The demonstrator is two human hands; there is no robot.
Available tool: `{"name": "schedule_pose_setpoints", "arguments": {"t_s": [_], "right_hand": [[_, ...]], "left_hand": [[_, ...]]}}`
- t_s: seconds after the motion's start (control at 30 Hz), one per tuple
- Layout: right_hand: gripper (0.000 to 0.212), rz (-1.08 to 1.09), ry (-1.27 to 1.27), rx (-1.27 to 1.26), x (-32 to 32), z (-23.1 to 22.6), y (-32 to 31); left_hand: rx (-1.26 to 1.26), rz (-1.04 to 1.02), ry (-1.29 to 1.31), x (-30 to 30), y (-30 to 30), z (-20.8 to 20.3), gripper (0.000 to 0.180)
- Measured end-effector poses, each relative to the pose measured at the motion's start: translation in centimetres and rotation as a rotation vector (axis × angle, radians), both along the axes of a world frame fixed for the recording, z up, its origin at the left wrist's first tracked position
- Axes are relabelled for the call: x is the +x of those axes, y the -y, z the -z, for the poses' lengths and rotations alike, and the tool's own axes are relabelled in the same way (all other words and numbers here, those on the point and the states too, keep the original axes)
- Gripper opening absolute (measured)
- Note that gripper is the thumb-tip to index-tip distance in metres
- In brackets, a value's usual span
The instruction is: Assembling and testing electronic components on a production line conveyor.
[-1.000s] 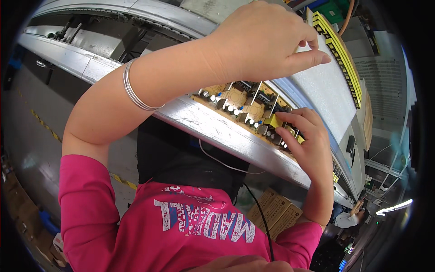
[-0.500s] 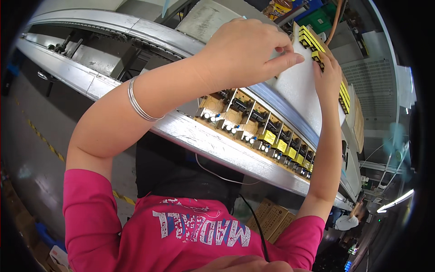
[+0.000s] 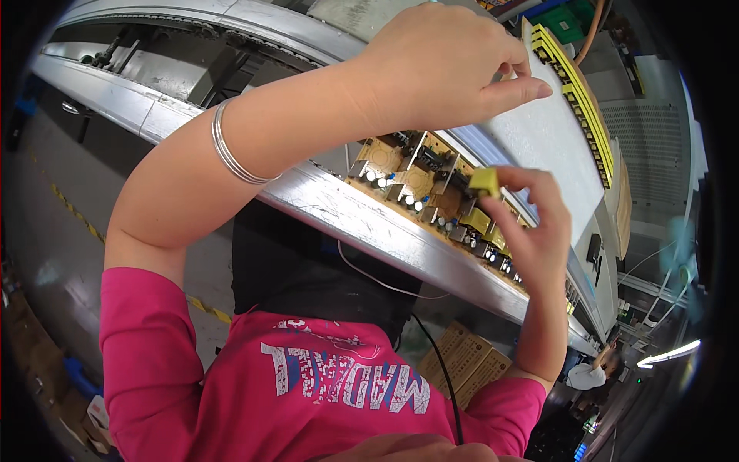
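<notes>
Finding: in the past half second the right hand [image 3: 539,223] has left the row of yellow blocks [image 3: 591,127] at the far right and come back nearer, over the line of circuit boards [image 3: 382,156]. It now has one yellow block [image 3: 484,182] pinched between thumb and fingers. The block is in the air, just above the boards and a little to the far side of the leftmost seated block [image 3: 477,221]. It appears slightly blurred, and no contact with a board can be made out.

Condition of the boards: they lie along the far side of the near metal rail [image 3: 350,213]. Those toward the right carry yellow blocks; those toward the left show bare round patches where none sits.

Significance: in this inspector's judgement, collecting this block is complete and setting it down is not; the bare boards left of the seated blocks remain unfilled.

Left hand [image 3: 450,69]: raised beyond the boards, near the white sheet [image 3: 558,158], in much the same pose as half a second ago. Its fingers are curled, with the thumb extended; whether anything is held cannot be told. The two hands are apart.
</notes>
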State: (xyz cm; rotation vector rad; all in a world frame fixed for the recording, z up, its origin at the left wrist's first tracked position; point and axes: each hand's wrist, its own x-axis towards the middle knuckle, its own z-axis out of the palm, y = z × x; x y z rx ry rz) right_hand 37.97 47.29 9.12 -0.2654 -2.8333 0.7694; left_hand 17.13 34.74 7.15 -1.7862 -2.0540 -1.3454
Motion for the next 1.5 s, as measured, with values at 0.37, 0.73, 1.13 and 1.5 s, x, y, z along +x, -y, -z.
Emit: {"name": "schedule_pose_setpoints", "arguments": {"t_s": [0.37,0.73,1.13,1.5], "right_hand": [[0.027,-0.029,0.097,0.131,1.0,1.8,1.6],[0.024,-0.084,0.098,0.252,1.2,0.8,1.8],[0.022,-0.087,0.214,0.147,1.2,-0.4,1.0],[0.038,0.251,-0.316,0.754,-6.2,1.2,-20.9]], "left_hand": [[-0.056,0.003,0.047,0.4,0.1,-0.1,0.046],[-0.103,0.024,0.035,0.6,0.2,-0.2,0.045],[-0.129,0.053,0.027,0.6,-0.2,0.0,0.043],[-0.118,-0.207,-0.012,1.2,0.3,0.8,0.034]]}}
